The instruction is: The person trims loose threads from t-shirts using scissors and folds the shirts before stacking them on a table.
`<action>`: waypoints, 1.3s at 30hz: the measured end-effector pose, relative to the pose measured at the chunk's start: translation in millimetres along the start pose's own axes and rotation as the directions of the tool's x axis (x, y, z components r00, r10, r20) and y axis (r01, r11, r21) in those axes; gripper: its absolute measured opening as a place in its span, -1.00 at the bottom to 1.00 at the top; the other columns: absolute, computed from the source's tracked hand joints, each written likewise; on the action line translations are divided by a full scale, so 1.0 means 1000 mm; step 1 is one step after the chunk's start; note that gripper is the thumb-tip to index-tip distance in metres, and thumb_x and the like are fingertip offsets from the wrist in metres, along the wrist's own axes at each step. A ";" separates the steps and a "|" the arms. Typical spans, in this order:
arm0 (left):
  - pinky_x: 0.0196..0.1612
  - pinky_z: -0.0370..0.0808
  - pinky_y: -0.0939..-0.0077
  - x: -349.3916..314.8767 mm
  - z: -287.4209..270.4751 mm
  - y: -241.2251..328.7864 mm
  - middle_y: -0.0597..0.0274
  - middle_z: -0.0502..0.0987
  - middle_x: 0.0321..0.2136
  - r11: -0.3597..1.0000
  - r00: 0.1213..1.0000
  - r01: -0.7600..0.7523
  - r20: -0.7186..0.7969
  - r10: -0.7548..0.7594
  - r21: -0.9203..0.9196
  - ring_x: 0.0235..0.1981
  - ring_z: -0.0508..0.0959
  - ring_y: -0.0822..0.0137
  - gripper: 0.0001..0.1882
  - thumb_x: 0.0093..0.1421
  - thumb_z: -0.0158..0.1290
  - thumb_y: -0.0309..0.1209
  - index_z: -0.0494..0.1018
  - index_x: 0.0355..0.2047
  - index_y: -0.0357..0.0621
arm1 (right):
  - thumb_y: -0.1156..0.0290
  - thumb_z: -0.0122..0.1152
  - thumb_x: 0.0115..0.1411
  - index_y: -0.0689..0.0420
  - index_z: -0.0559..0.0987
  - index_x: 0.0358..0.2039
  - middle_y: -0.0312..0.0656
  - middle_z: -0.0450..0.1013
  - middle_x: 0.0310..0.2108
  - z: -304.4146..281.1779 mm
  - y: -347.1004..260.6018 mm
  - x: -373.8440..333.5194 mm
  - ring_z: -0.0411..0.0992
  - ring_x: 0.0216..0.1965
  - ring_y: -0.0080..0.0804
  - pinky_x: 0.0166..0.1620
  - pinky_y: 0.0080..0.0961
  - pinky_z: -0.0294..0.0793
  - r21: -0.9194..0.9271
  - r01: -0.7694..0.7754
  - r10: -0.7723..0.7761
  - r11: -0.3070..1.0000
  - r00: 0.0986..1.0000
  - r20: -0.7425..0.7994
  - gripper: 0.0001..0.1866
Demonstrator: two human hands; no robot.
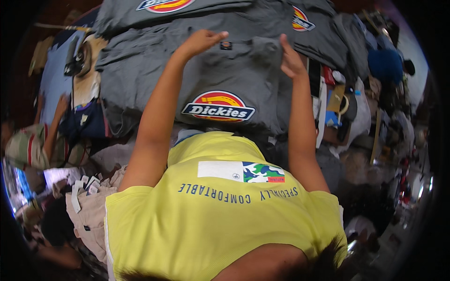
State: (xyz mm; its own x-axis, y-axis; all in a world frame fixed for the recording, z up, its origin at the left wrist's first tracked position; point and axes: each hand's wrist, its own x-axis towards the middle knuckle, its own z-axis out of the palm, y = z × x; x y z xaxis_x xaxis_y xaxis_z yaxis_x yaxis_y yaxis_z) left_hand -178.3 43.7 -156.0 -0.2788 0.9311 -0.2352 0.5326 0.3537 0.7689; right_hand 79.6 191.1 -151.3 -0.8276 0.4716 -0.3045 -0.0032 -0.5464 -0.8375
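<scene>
A grey shirt (234,77) lies spread in front of me, with a large printed logo patch in red, yellow and blue near its close edge. A small dark neck label (226,45) shows at its far side. My left hand (201,43) is over the shirt just left of that label, fingers stretched toward it and nothing visible in them. At the shirt's right side my right hand (292,60) has its thumb raised apart from the fingers, also with nothing visible in it. Whether either hand touches the cloth, I cannot tell.
More grey shirts (234,18) with similar logos lie beyond. Rightward are a tape roll (344,104), a red item (328,75) and a blue bundle (385,65). At left sits another person in a striped top (33,147), near a navy cloth (84,122). Beige garments (91,220) lie lower left.
</scene>
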 end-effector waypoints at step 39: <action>0.02 0.22 0.13 0.016 0.012 -0.030 0.06 0.42 -0.15 -0.469 0.936 0.126 -0.052 0.349 -0.874 -0.08 0.36 0.05 -0.42 0.07 -0.10 0.05 0.33 -0.13 -0.21 | 0.42 0.18 -0.11 0.05 0.53 -0.47 -0.38 0.39 -0.31 0.049 0.155 -0.224 0.31 -0.23 -0.46 -0.05 -0.38 0.17 -0.926 -0.278 -0.740 -0.254 0.673 0.000 -0.87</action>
State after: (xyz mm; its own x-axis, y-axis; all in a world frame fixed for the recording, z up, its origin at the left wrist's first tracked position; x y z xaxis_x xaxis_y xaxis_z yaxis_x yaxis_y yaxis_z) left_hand -188.8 49.0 -190.0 -0.1168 0.9900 0.0795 -0.9835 -0.1265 0.1296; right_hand 236.4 -33.1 -190.5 -0.5549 0.7212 0.4147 0.7510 0.6487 -0.1231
